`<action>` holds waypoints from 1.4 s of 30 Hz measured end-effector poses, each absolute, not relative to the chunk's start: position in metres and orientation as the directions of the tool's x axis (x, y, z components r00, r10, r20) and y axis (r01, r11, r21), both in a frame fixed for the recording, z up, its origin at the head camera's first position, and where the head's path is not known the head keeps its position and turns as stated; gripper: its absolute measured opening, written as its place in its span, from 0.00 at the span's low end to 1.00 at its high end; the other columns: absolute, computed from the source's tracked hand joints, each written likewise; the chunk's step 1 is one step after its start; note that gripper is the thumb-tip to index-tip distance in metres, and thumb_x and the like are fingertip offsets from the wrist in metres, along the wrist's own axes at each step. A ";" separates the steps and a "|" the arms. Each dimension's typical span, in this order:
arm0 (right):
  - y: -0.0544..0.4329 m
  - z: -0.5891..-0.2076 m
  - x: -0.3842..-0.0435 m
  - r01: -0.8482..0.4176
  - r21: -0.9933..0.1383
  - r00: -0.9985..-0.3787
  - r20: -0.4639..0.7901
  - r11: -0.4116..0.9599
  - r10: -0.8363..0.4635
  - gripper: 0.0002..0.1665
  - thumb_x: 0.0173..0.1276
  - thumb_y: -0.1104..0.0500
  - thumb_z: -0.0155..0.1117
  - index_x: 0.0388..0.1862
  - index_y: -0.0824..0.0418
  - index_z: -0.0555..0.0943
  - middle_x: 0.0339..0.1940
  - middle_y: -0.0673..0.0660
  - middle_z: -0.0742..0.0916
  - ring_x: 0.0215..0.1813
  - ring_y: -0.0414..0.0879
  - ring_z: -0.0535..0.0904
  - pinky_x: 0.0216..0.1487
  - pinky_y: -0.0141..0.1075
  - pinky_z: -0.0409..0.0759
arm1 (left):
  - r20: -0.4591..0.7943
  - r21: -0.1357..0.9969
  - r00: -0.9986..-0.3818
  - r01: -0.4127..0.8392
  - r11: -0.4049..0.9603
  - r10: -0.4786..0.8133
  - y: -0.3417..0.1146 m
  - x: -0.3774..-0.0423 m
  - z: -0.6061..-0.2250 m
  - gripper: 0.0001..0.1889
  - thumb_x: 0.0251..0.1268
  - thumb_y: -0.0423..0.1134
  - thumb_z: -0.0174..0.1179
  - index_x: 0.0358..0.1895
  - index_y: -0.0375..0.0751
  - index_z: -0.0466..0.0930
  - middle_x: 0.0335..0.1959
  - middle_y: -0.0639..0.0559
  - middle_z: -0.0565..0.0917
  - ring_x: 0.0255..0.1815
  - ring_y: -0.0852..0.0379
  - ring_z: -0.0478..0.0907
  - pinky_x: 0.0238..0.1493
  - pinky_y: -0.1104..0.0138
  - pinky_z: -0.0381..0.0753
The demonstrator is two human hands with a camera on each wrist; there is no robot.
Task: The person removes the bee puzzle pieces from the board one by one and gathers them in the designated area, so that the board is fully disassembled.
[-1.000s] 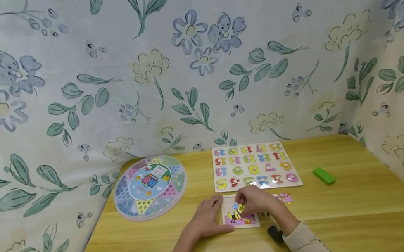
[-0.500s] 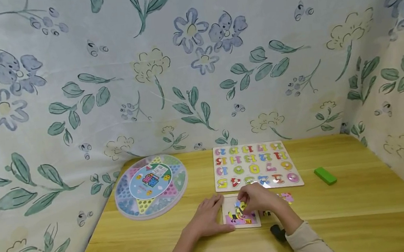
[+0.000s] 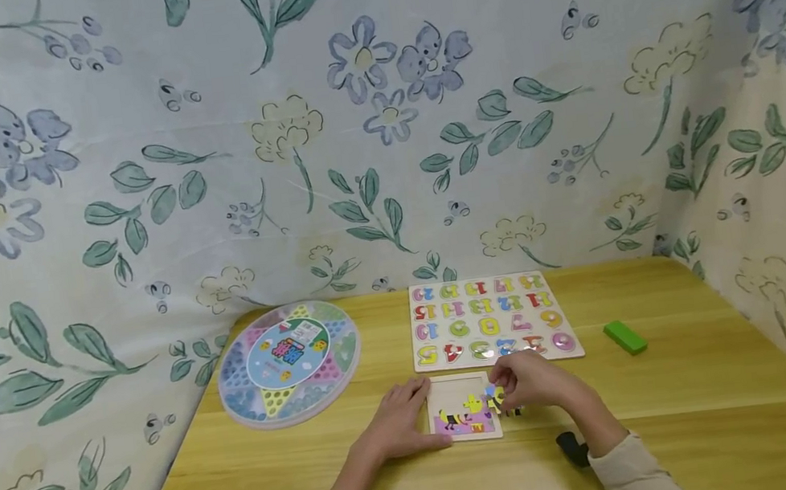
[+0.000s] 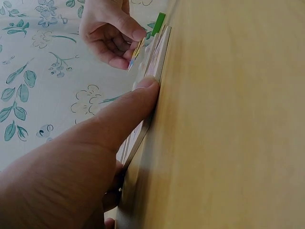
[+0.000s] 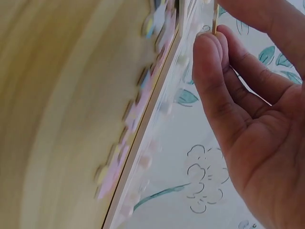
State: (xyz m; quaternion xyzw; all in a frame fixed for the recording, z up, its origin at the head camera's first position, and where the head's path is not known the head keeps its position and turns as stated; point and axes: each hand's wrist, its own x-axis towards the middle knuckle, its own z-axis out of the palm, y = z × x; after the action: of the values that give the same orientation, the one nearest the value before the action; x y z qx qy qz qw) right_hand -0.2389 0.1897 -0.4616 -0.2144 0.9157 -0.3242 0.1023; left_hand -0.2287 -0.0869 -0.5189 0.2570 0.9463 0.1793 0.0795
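A small square puzzle tray (image 3: 444, 385) lies on the table, its near part filled with pink, yellow and black pieces of a bee picture. My left hand (image 3: 400, 424) rests along the left side of the tray, fingers at the far left corner and thumb on the near edge; the left wrist view shows the thumb (image 4: 138, 98) close up on that edge. Between thumb and fingertips, my right hand (image 3: 535, 379) pinches a blue, yellow and black jigsaw piece (image 3: 494, 398) just over the tray's right edge. That piece appears edge-on in the right wrist view.
Loose jigsaw pieces (image 5: 114, 167) lie right of the tray, partly hidden under my right hand in the head view. Behind stands a number board (image 3: 474, 316) lying flat. A round, clear-lidded game box (image 3: 290, 362) is at left, a green block (image 3: 625, 337) at right.
My right hand has moved right, from over the tray's middle to its right edge, with the jigsaw piece in its fingers. My left hand stays on the tray.
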 end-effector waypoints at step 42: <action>0.248 -0.473 -0.228 -0.244 -0.654 -0.891 -0.141 0.716 -0.432 0.20 0.43 0.70 0.77 0.37 0.65 0.81 0.31 0.54 0.82 0.35 0.45 0.75 0.32 0.28 0.76 | -0.032 0.368 -0.848 0.483 0.795 0.530 -0.087 -0.227 -0.519 0.57 0.50 0.74 0.59 0.78 0.42 0.51 0.79 0.49 0.56 0.78 0.46 0.54 0.77 0.47 0.53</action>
State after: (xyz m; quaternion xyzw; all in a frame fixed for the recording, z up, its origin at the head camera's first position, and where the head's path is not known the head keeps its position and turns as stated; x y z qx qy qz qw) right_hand -0.2281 0.2475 -0.4734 -0.1845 0.9152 -0.3284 0.1430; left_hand -0.2270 -0.0866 -0.5191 0.2678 0.9450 0.1756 0.0668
